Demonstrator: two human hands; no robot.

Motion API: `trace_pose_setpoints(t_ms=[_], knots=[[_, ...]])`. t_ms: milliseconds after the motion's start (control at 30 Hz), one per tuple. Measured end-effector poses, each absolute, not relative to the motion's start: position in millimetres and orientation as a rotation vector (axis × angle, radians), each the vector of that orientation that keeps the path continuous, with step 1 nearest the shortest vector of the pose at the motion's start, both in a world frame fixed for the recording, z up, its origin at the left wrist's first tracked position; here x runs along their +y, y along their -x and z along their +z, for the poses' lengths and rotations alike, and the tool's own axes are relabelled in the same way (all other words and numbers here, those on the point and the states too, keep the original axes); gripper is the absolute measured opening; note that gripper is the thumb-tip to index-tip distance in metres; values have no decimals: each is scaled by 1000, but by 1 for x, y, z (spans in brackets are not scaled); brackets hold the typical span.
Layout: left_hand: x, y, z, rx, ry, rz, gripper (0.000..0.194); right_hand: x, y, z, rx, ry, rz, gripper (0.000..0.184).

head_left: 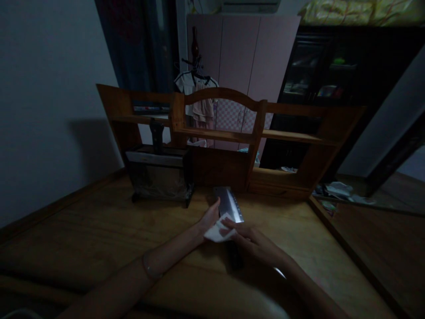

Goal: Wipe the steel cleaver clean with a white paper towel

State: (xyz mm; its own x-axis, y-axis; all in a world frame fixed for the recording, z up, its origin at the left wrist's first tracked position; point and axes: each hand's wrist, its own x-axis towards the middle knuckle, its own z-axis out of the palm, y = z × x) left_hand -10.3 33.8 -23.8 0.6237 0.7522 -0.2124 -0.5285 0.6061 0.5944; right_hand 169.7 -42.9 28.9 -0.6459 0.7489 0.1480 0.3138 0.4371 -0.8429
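A: What is in the middle of the desk (172, 283)?
B: A big wide knife (228, 204). It is over the desk, between the person's two hands. I can't tell if any of it touches the wood.

A: Which way does it point?
B: The shiny blade points away from the person, to the wooden shelf (219, 133). The black handle (235, 256) is on the near side, below the hands.

A: What is the left hand (210, 219) doing?
B: It grips the knife from the left side. The thumb sticks up by the blade. I can't see the other fingers well.

A: And the right hand (247, 238)?
B: It comes in from the right, and its fingers are closed on a white cloth (216, 232). Maybe it is paper, I can't tell. The cloth is over the low end of the blade, near the handle.

A: What else is on the desk?
B: A dark stand (159, 175) is on the left, in front of the shelf. A black handle-shaped thing (156, 135) pokes up at its top. The shelf runs along the back.

A: And behind that?
B: Clothes (202, 99) hang in front of a pink closet (241, 57). To the right is a dark cabinet (312, 75), with a yellow bundle (348, 12) on top.
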Motion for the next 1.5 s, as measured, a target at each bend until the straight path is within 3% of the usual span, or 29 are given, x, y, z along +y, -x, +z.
trace_pose_setpoints(t_ms=[233,467,700,933,1033,1133,1233,1500], knots=[[28,9,-22,461,-530,809,63,-49,-176,47,-2142,809,1528,35],[27,9,-20,372,-495,910,55,-52,-188,64,-2124,818,1741,26],[27,9,-20,382,-484,910,55,-53,-199,68,-2126,1149,1690,16],[30,9,-23,380,-508,898,55,-39,-199,26,-1688,1468,1290,9],[31,8,-25,377,-501,924,54,-30,-195,16,-1481,1280,1385,25],[31,8,-25,377,-490,885,56,-30,-189,22,-1512,1138,1272,40],[32,8,-24,399,-480,853,56,-39,-179,31,-1744,1069,1151,40],[32,10,-27,458,-538,778,66,-48,-173,37,-2034,1006,1367,44]])
